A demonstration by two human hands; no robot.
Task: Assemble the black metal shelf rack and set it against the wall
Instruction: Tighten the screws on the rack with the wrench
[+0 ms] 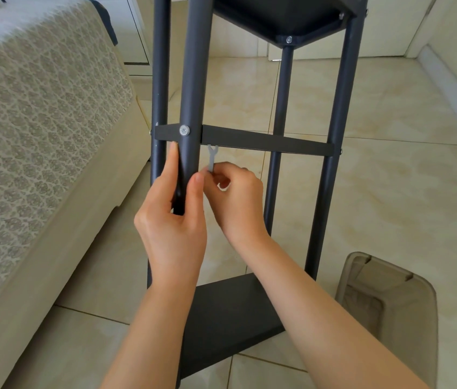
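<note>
At far left, a sofa under a patterned beige cover runs along the tiled floor, just beside the rack.

Black metal shelf rack: standing upright on the floor at centre frame, between the sofa and a bin. The near front post carries a silver screw where the middle shelf rim crosses it. An upper shelf sits at the top of frame and the bottom shelf lies low, partly behind the forearms.

Left hand: closed around the near front post just below the middle shelf rim, with fingers up the post's left side and the thumb on its right.

Right hand: fingers curled, pinching the lower end of a small flat grey wrench between thumb and fingertips. The wrench stands upright, forked end up, at the underside of the middle shelf rim, just right of the post. Whether the fork sits on a fastener cannot be told.

At lower right, a translucent grey bin stands on the floor, near the rack's right-hand posts and apart from both hands.
</note>
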